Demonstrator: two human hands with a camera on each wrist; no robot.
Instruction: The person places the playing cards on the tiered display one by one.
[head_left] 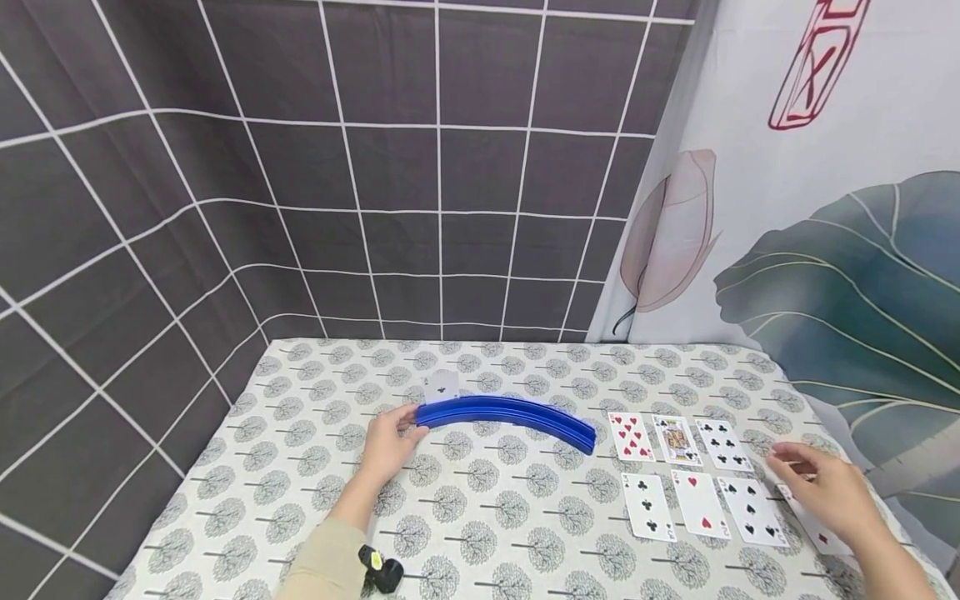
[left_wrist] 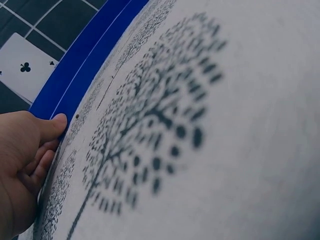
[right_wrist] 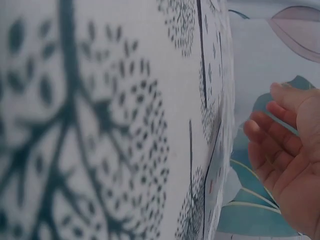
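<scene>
At lower centre our left hand (head_left: 388,443) pinches the blue rack (head_left: 506,410), seemingly steadying it, while our loose-fingered, unladen right hand (head_left: 834,493), lower right, should next pinch a card (head_left: 819,530).

Glossy plastic holder (head_left: 510,410) — smooth paper cards (head_left: 649,507) — matt tablecloth (head_left: 465,554).

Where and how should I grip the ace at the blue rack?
Probably pinch the ace by its top edge, from above: it sticks up past the rack, which hides its bottom edge, and the left hand grips the rack.
</scene>
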